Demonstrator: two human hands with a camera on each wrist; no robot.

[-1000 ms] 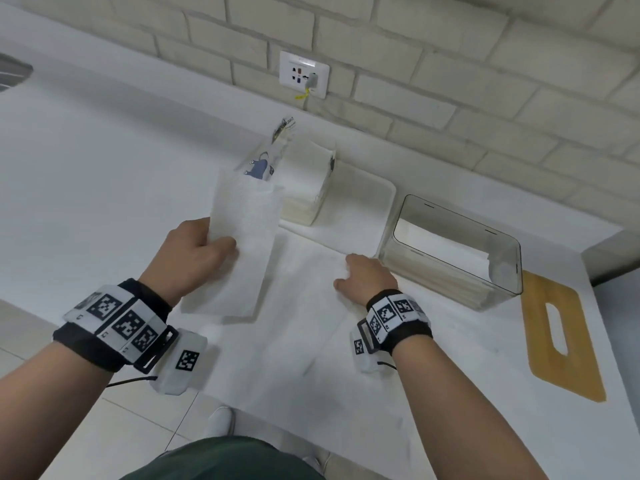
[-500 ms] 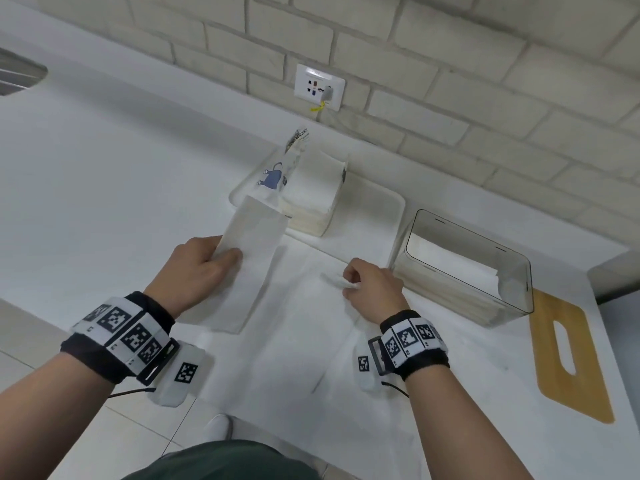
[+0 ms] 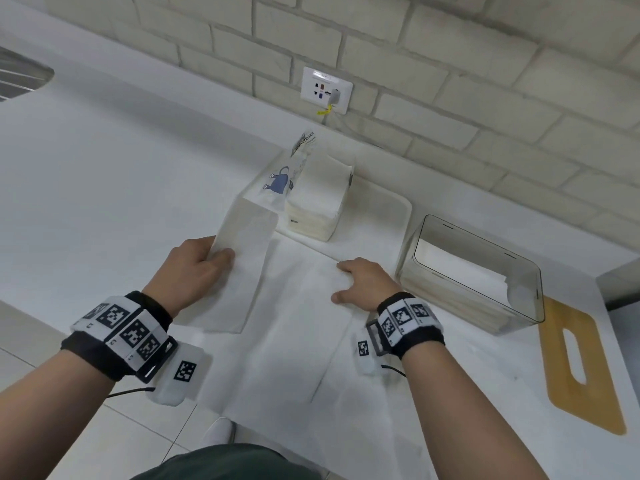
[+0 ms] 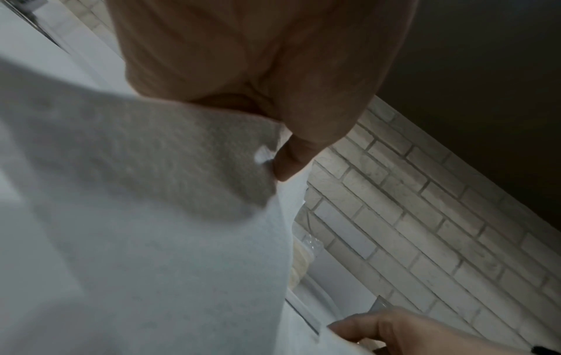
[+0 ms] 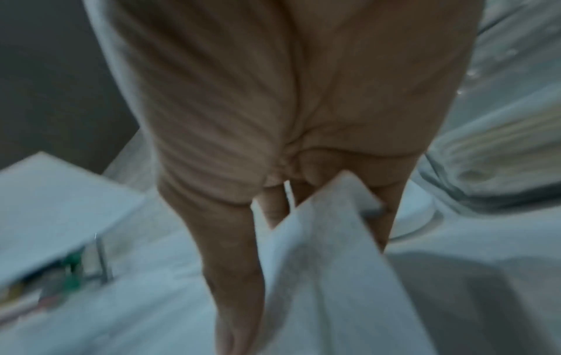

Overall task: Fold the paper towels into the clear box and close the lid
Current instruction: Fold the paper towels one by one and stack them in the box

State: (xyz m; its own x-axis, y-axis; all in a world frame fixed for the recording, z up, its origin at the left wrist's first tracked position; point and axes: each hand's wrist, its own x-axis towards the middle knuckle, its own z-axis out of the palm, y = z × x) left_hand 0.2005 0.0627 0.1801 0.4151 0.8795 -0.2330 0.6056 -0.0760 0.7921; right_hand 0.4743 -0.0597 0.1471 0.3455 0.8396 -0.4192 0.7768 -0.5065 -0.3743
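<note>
My left hand (image 3: 216, 252) grips a folded white paper towel (image 3: 239, 271) by its left edge, thumb on top, just above the counter. The left wrist view shows this towel (image 4: 136, 216) under my thumb (image 4: 291, 158). A larger unfolded paper towel (image 3: 294, 341) lies flat on the counter in front of me. Over its far right part is my right hand (image 3: 346, 277), and in the right wrist view a raised edge of that sheet (image 5: 334, 228) is held between the fingers. The clear box (image 3: 538, 296) stands open at the right, with folded towels inside. Its wooden lid (image 3: 581, 368) lies flat beside it.
A stack of paper towels (image 3: 318, 199) and its torn wrapper (image 3: 280, 178) sit on a white tray (image 3: 381, 220) against the brick wall. A wall socket (image 3: 325, 90) is above. The counter's front edge runs just below my wrists.
My right hand went from lying flat to pinching up the sheet's edge, and now sits lower with that edge in its fingers. The left hand keeps hold of the folded towel.
</note>
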